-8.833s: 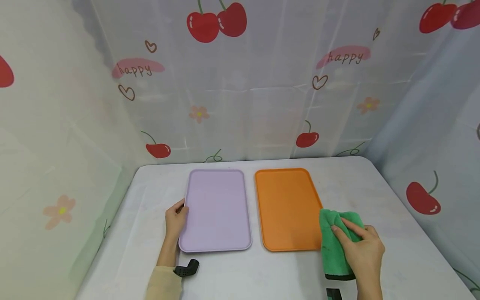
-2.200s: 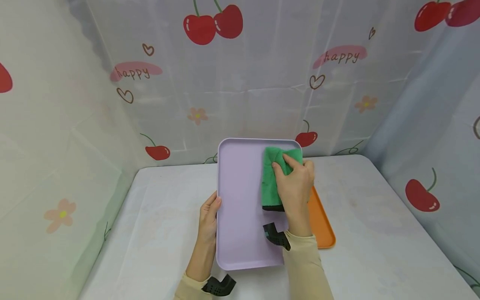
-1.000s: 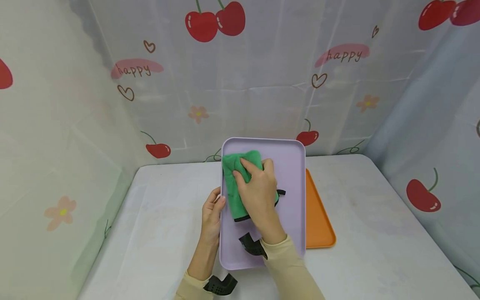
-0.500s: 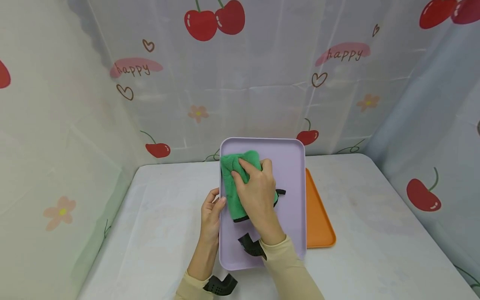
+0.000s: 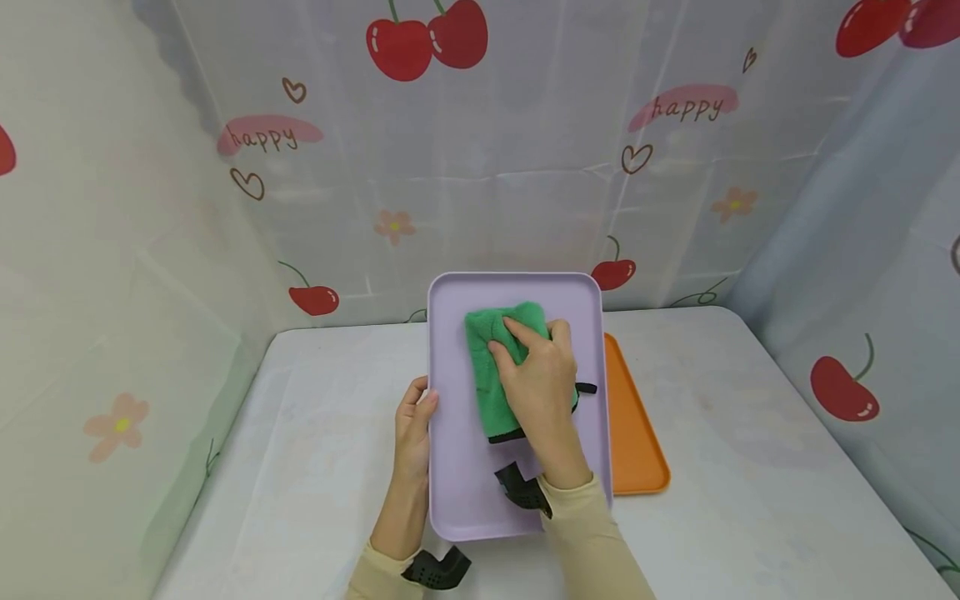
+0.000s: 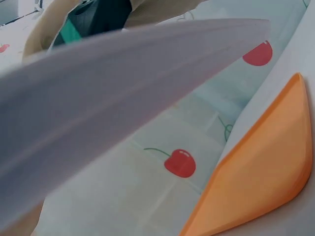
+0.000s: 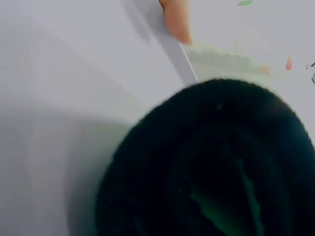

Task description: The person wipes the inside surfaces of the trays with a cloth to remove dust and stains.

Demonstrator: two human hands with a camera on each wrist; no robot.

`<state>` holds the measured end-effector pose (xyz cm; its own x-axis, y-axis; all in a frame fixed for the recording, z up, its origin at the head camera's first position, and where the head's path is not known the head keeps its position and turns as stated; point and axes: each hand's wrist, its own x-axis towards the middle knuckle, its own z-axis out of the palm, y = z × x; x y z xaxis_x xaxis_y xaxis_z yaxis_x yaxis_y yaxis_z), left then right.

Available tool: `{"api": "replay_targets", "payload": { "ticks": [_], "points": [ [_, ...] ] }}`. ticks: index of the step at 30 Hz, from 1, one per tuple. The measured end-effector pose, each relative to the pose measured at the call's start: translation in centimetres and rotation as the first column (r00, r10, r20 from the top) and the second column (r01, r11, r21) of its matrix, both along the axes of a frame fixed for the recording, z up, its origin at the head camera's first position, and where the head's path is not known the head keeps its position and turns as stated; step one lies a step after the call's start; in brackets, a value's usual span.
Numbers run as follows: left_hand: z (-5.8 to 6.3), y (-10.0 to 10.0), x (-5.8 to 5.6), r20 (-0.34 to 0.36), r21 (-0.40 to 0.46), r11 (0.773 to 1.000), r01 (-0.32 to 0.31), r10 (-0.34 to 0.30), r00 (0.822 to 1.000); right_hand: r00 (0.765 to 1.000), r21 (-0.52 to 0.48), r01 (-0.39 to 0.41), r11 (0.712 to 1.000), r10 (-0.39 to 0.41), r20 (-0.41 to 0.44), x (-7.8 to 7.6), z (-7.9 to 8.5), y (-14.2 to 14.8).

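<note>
In the head view a lilac tray [image 5: 517,492] is held up off the table, tilted toward the camera. My left hand [image 5: 414,429] grips its left edge, thumb on the rim and the other fingers mostly hidden behind. My right hand [image 5: 538,375] pinches a folded green cloth [image 5: 491,367] with a dark border against the tray's upper middle. In the right wrist view the cloth's dark edge [image 7: 206,113] fills the lower part, close to the tray face [image 7: 74,73]. The left wrist view shows the tray's side [image 6: 98,108] from close by.
An orange tray [image 5: 637,433] lies on the white table [image 5: 750,433], partly covered by the lilac one in the head view. Behind the table hangs a curtain [image 5: 495,192] printed with cherries. More curtain stands at both sides.
Since the oldest frame, the lilac tray has been lifted and moved right, over the orange one. The cloth has come onto it, crossed to its left side, and just now shifted slightly right.
</note>
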<state>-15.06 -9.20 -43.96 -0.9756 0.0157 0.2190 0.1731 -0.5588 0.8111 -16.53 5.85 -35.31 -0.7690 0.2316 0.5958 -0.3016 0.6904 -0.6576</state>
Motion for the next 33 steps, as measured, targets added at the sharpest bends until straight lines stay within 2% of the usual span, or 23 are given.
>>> {"api": "replay_targets", "payload": {
  "ticks": [8,18,23,33],
  "points": [
    [0.1,-0.6,0.0,-0.030,0.031,0.999,0.013,-0.012,0.999,0.993,-0.079,0.068,0.995,-0.060,0.105,-0.1,0.1,2.0],
    [0.2,-1.2,-0.1,-0.080,0.102,0.994,0.035,-0.027,0.996,0.966,-0.111,0.161,0.981,-0.133,0.222,-0.4,0.0,4.3],
    [0.2,-1.4,-0.2,-0.111,0.127,0.990,0.062,-0.048,0.993,0.956,-0.091,0.185,0.979,-0.157,0.249,-0.5,-0.2,4.7],
    [0.2,-1.1,-0.2,-0.135,0.157,0.982,0.109,-0.088,0.987,0.960,-0.121,0.186,0.975,-0.154,0.235,-0.4,-0.4,4.7]
  ]
}}
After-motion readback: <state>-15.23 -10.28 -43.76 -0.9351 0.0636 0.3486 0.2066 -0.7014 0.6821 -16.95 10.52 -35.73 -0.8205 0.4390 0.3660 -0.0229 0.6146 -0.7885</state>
